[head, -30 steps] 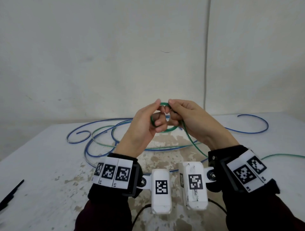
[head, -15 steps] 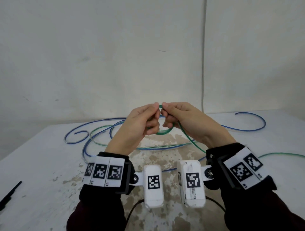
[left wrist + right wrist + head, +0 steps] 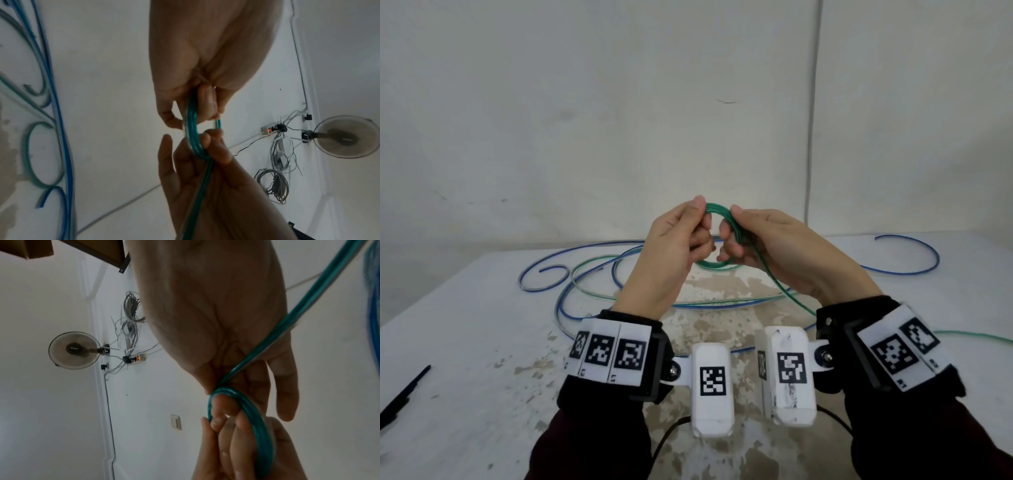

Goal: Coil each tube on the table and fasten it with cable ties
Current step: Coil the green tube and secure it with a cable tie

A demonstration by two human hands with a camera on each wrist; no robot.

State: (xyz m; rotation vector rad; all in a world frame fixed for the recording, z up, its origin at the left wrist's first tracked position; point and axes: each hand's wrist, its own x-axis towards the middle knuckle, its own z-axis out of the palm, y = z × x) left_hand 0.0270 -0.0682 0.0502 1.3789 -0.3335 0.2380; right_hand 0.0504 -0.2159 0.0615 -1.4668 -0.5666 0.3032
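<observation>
Green tube [image 3: 717, 209] coil is rounder and held higher than half a second ago, now showing stacked turns. Left hand [image 3: 671, 246] pinches its left side, right hand [image 3: 767, 246] pinches the right and feeds the tail running down to the worktop [image 3: 465, 342]. Coil sits in the air mid-scene, above the loose blue tube [image 3: 914, 270]. Winding just begun; most green length still uncoiled. No tie on yet; black cable tie [image 3: 400, 397] near left edge.
</observation>
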